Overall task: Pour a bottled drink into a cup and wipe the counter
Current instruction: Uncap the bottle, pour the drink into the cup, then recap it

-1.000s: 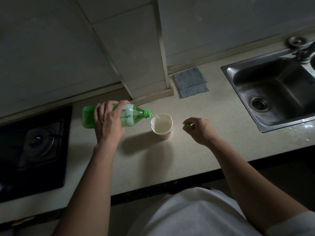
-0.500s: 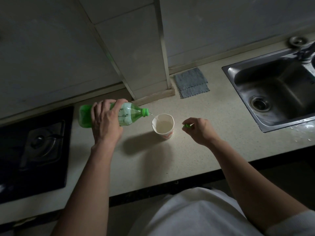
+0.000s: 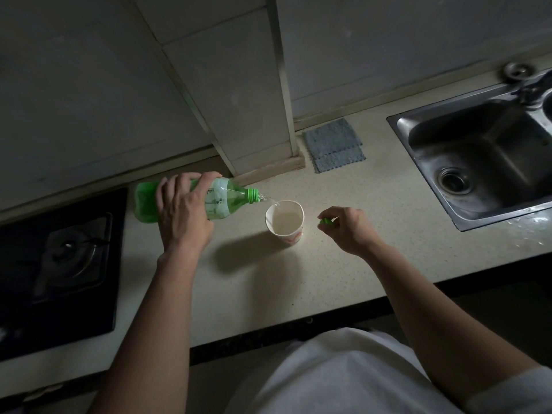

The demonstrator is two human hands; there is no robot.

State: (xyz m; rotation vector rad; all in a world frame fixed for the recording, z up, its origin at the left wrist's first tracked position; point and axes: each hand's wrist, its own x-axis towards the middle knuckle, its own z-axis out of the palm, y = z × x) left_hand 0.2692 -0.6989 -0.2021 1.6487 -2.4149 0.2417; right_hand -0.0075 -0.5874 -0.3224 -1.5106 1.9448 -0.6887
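Bottle: the green bottle [image 3: 227,198] is tipped nearly level above the table [image 3: 298,279], its open neck pointing right at the cup; a thin clear stream [image 3: 270,201] runs from the neck over the cup's left rim.
Cup: the paper cup [image 3: 291,239] stands upright on the table just beside the bottle's neck; pale liquid shows inside, its level some way below the rim.
Left grip: the left grip [image 3: 183,213] is clamped round the bottle's middle, fingers over the top, thumb by the label.
Right grip: the right grip [image 3: 348,230] pinches the green cap [image 3: 325,221] between thumb and fingertips; it is near the cup's right side but apart from it; whether it rests on the table I cannot tell.
Cloth: a folded grey cloth [image 3: 334,144] lies at the back of the table by the wall, between the corner pillar and the sink [image 3: 478,138] — well apart from both hands, untouched.
Spill: none plain round the cup in this dim light; droplets [image 3: 531,231] glint near the sink's front edge.
Done: the cap is off; the pour is under way.
Left to do: end the pour and stand the bottle up; probably recap it; fetch the cloth and wipe the table — that half is not yet begun.
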